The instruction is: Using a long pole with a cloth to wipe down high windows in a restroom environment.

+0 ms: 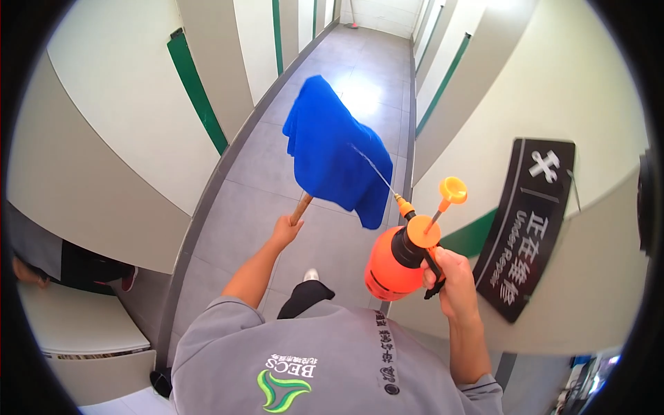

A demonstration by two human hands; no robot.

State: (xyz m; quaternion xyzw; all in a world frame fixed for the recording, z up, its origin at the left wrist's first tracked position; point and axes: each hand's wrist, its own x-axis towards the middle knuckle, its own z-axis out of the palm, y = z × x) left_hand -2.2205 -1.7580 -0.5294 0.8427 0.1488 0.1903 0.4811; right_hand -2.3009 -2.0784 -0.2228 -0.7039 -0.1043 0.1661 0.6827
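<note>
My left hand (286,231) grips a wooden handle (301,209) near its upper part. Over the far end of that handle drapes a blue cloth (337,145), which hides whatever is under it. In my right hand (450,275) is an orange pump spray bottle (393,264), held by its black trigger grip. Its yellow-orange pump knob (453,190) sticks up from the top. From the brass-tipped nozzle (404,206) a thin jet of liquid runs to the blue cloth and meets it right of the middle.
Pale partition panels with green strips (197,91) line both sides of a grey tiled floor (244,207). A black repair sign (529,228) hangs on the right panel. Another person's leg and shoe (129,279) show at left. A red-based tool (351,25) stands at the far end.
</note>
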